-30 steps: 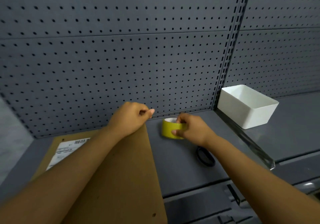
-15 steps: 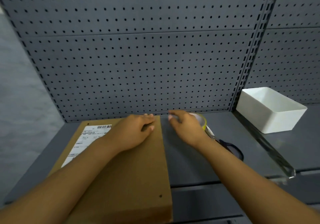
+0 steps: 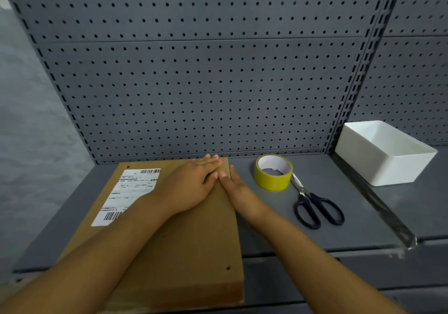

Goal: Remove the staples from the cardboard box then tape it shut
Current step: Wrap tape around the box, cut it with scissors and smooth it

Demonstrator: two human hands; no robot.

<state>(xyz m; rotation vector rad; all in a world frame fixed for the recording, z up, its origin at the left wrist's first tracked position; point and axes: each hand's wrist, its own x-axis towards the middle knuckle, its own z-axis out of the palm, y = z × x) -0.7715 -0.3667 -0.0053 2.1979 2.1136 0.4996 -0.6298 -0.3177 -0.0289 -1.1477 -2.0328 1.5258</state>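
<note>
Cardboard box (image 3: 169,236) lying flat on the grey surface (image 3: 278,219), left of centre, its far edge close to the pegboard (image 3: 206,83) at the back. White shipping label (image 3: 126,192) with barcodes stuck on the top face toward the far left corner, partly covered by the left forearm. Small dark hole near the box's near right corner.

Left hand (image 3: 194,182) spread palm-down on the top of the box near its far right corner — fingers straight and together, pressing flat, gripping nothing. Right hand (image 3: 238,191) alongside it at the box's right edge, fingers straight and pointing toward the pegboard, holding nothing; fingertips of the two hands touching or nearly so. Whether the right palm rests on the cardboard or just beside it on the surface: cannot tell.

Roll of yellow tape (image 3: 273,172) lying flat on the surface just right of the hands, white inner core facing up, apart from the box. Black-handled scissors (image 3: 312,204) directly to the right of the roll, blades closed with tips at the roll's side, handles toward the near edge. White rectangular bin (image 3: 388,165) farther right — standing open-topped near the pegboard, well apart from the box.
</note>
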